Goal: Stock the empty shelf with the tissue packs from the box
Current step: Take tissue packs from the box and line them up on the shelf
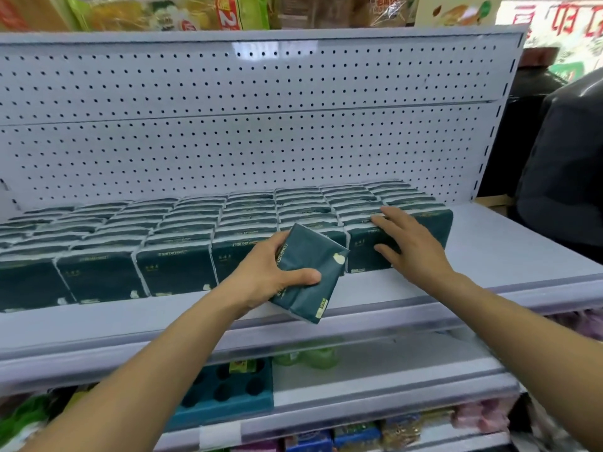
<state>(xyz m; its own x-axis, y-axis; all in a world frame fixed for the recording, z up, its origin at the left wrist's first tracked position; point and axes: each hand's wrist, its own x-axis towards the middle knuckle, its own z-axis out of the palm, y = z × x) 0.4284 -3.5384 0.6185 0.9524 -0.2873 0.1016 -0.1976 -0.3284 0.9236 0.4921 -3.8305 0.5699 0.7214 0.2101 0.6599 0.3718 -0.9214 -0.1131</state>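
Forearms were seen entering from the lower corners of the frame, nearest the camera. Behind them, a grey shelf (509,243) with a perforated back panel (261,125) filled the centre and upper frame. Rows of dark green tissue packs (176,272) were ranged across the shelf from the left edge to right of centre, standing upright and touching; bare shelf surface was left at the right end. One loose tissue pack (310,272) was held tilted at frame centre, in front of the rows and over the shelf's front edge. It was grasped by the left hand (270,272), thumb curled across its face and fingers behind. The right hand (411,243) was laid flat, fingers straight and spread, on the top and front of the rightmost stacked pack (434,223), nothing being gripped. A teal tray (225,393) with round holes was noted on the lower shelf, below centre. Packaged goods (156,11) were visible along the top edge.
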